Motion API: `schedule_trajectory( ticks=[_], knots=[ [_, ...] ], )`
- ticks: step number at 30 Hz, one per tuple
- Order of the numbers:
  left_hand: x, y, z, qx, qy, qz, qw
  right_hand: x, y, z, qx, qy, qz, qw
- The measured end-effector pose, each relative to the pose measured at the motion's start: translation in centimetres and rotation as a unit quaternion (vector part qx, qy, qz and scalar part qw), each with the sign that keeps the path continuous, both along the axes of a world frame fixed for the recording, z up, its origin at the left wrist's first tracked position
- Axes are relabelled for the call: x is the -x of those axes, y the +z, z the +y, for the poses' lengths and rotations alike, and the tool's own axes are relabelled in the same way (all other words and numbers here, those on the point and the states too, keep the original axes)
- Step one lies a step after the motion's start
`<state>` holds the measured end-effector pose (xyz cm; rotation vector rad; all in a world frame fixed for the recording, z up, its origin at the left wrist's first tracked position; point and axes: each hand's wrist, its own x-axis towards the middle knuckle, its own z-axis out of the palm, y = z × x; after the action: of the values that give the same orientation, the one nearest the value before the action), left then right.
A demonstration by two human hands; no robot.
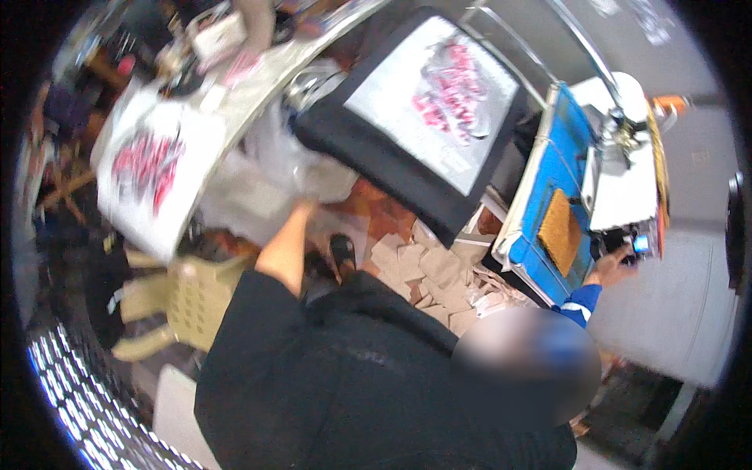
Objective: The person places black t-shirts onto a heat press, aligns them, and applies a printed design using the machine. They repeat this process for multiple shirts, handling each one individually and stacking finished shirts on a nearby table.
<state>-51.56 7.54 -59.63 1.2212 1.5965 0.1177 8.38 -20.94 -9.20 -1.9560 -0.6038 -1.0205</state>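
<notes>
My left hand [305, 205] is smeared by motion and reaches forward from a short black sleeve, beside clear plastic sheeting [270, 157]. Its fingers cannot be made out. At the right, my right hand [615, 268], with blue cloth at the wrist, stretches its fingers toward a small dark device with a lit blue screen [642, 244]. Whether the fingertips touch it is unclear. In front of me, a white sheet with a pink and grey print [458, 94] lies on a black padded board [376, 133]. A similar printed white cloth [153, 168] hangs over the table edge at the left.
A blue flat bed [560, 141] carries a brown pad [560, 233]; metal rails [580, 35] run above it. Cardboard scraps [439, 270] litter the floor. A beige plastic chair [196, 301] stands at the left, near a long cluttered table [266, 102].
</notes>
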Motion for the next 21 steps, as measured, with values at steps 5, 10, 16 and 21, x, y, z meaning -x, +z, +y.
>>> schedule_trajectory(
  ticks=[5, 10, 16, 21],
  knots=[
    [6.6, -2.3, -4.2, 0.034, -0.426, 0.110, 0.897, -0.8, -0.7, -2.0, -0.045, 0.056, 0.040, 0.997],
    [9.8, 1.6, -2.9, 0.275, -0.036, 0.026, 0.960, -0.4, -0.2, -0.1, -0.029, -0.052, 0.034, 0.998],
    [6.2, 12.6, 5.8, 0.193, 0.262, -0.348, 0.879, -4.8, -1.7, -2.7, -0.116, 0.038, 0.042, 0.992],
    [2.8, 20.7, 12.1, 0.113, 0.310, -0.507, 0.796, -7.3, -2.1, -5.2, -0.149, 0.064, 0.063, 0.985]
  ],
)
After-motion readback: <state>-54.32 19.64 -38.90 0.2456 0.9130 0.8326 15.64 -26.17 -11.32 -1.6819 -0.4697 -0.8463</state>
